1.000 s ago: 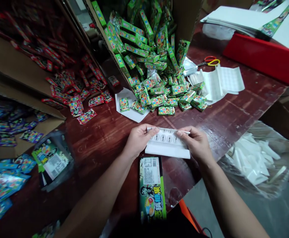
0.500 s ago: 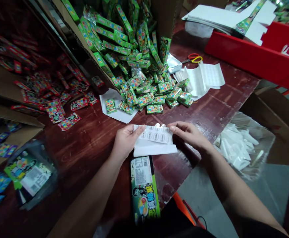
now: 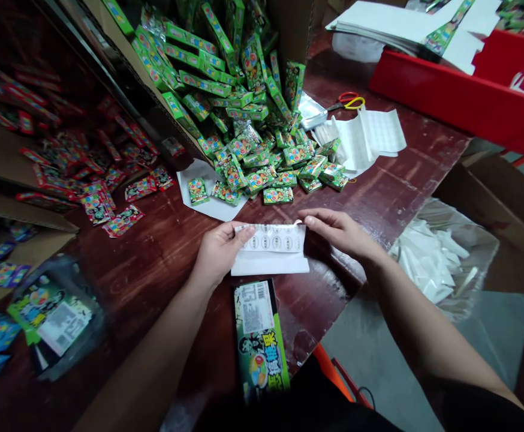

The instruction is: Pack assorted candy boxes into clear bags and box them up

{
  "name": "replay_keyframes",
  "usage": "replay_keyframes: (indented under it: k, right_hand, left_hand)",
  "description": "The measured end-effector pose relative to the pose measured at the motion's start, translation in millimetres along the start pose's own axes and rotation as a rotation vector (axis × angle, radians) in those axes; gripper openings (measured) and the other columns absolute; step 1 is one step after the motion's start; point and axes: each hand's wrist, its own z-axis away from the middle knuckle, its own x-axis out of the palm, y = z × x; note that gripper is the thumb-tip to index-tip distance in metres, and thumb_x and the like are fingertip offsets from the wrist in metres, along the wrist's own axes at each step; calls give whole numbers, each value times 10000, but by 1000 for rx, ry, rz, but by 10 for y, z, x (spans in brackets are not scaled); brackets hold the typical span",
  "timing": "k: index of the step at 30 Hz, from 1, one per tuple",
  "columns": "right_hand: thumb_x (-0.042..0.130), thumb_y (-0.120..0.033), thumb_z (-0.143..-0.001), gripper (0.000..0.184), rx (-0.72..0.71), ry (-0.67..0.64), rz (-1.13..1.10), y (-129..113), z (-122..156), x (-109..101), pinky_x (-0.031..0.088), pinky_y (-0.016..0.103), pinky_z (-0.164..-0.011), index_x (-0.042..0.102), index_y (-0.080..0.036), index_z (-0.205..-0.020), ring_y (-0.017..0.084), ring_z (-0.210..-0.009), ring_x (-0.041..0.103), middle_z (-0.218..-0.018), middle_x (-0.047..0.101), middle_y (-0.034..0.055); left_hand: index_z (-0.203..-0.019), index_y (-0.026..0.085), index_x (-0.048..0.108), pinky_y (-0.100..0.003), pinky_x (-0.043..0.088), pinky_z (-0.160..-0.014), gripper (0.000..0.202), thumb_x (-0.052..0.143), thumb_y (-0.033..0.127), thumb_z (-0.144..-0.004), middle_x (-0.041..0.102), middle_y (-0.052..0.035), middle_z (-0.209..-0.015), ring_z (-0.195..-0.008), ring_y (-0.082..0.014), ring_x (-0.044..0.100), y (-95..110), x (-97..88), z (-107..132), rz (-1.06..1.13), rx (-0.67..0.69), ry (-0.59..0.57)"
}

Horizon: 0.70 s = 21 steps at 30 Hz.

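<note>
My left hand (image 3: 217,249) is closed on the left end of a white sticker sheet (image 3: 273,242), thumb on top. Rows of round printed labels cover the sheet, and its plain white lower part hangs toward me. At the sheet's upper right corner, my right hand (image 3: 340,231) pinches thumb and forefinger on a small round sticker (image 3: 297,222), partly lifted and mostly hidden. Just below the sheet, a flat green and black candy box (image 3: 262,342) with a white label lies on the table.
A carton (image 3: 309,30) spills small green candy packs (image 3: 277,195) onto the table (image 3: 154,288). Red packs (image 3: 122,221) lie left, a bagged green package (image 3: 57,318) nearer. Scissors (image 3: 352,101) and white paper sheets (image 3: 383,132) lie behind; a plastic-lined bin (image 3: 433,264) stands right.
My right fingers have closed on a sticker at the sheet's corner, where two stickers stood up before. Both hands and the sheet have shifted slightly left and up in view.
</note>
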Motion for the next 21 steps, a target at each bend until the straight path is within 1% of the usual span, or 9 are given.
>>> replay_keyframes:
  k: [3, 6, 8, 11, 13, 15, 18, 20, 21]
  right_hand:
    - [713, -499, -873, 319, -95, -42, 21, -21, -53, -61, 518, 315, -773, 734, -195, -966, 180, -840, 649, -949, 728, 51]
    - [716, -445, -886, 249, -221, 91, 30, -5, -95, -50, 520, 337, -849, 728, -196, -886, 193, -916, 656, -980, 717, 60]
    - [716, -423, -892, 244, -226, 140, 24, 28, -131, -1, 521, 349, -888, 739, -216, -1020, 197, -973, 662, -1070, 721, 61]
    - [742, -405, -866, 468, -164, 35, -14, 87, -197, 109, 545, 329, -791, 647, -240, -1294, 177, -898, 673, -1067, 729, 48]
    - [744, -392, -864, 522, -167, -4, -54, 95, -215, 172, 540, 305, -719, 606, -226, -1338, 154, -796, 654, -939, 719, 23]
    - [735, -370, -879, 498, -212, 21, -101, 53, -180, 204, 539, 304, -736, 600, -223, -1335, 138, -767, 634, -872, 690, 5]
    - [776, -327, -858, 535, -269, 110, -168, -85, -20, 194, 553, 318, -795, 587, -264, -1355, 144, -800, 636, -883, 673, 1]
    - [801, -312, -839, 570, -260, 132, -178, -182, 131, 187, 570, 330, -794, 582, -290, -1365, 156, -806, 643, -883, 672, 3]
    - [806, -307, -837, 576, -239, 114, -178, -221, 211, 200, 577, 336, -794, 581, -295, -1367, 162, -810, 646, -886, 673, 6]
  left_hand:
    - [-901, 150, 746, -232, 496, -619, 443, 851, 538, -715, 754, -51, -856, -688, -141, 629, -12, -18, -21, -23, -10, -17]
    - [-923, 142, 748, -239, 500, -628, 468, 846, 549, -714, 756, -60, -874, -705, -148, 633, -42, -38, -26, -31, -26, -36]
    - [-926, 143, 749, -240, 497, -630, 466, 843, 549, -718, 755, -60, -873, -708, -148, 631, -67, -36, -31, -36, -17, -49]
    - [-928, 151, 749, -245, 491, -630, 448, 833, 544, -731, 751, -52, -861, -696, -145, 622, -117, 8, -79, -51, 13, -72]
    - [-928, 155, 746, -257, 493, -639, 431, 811, 543, -754, 747, -50, -858, -699, -151, 622, -154, 42, -143, -81, 31, -80]
    - [-941, 153, 737, -281, 506, -676, 416, 769, 541, -797, 741, -56, -869, -734, -168, 633, -181, 34, -196, -134, 53, -78]
    - [-1097, 158, 695, -345, 517, -822, 470, 797, 491, -781, 719, -83, -1030, -900, -215, 644, -182, -107, -114, -348, 189, 72]
    - [-1219, 176, 642, -395, 481, -942, 554, 824, 445, -770, 659, -105, -1194, -1041, -246, 607, -166, -242, 109, -579, 318, 231]
    - [-1235, 191, 634, -412, 458, -978, 529, 808, 426, -794, 638, -102, -1221, -1076, -252, 585, -163, -302, 261, -691, 353, 261]
